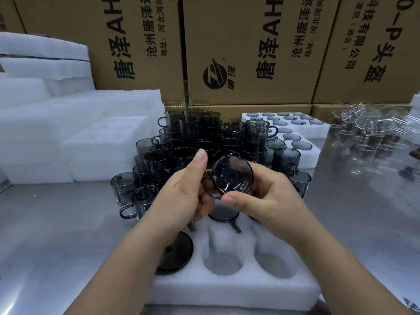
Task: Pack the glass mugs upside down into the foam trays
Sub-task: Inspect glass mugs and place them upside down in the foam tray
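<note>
Nearest to us, we are looking down on a white foam tray [227,289] lying on a shiny metal table [56,235]. Two empty holes [221,263] are gaping in its near row, and to their left an upturned mug [176,253] is sitting base-up in the tray, partly hidden by our left forearm. A second upturned mug [223,214] is sitting in the row behind, under our hands.

Above the tray we are holding a smoky glass mug [233,176] in the air between both hands, tipped so that one round end is facing us. Our left hand [181,196] is gripping it from the left, fingers curled at its side and thumb sticking up. Our right hand [270,196] is gripping it from the right, the thumb lying across its lower edge.

Just behind, a heap of mugs [193,137] is standing mouth-up on the table, stacked in layers. To its right a filled tray [322,130] is showing grey round bases in its holes, and further right some clear glassware [368,126] is lying blurred. On the left, white foam blocks [91,137] are piling up. At the back, printed cardboard boxes [250,42] are forming a wall.
</note>
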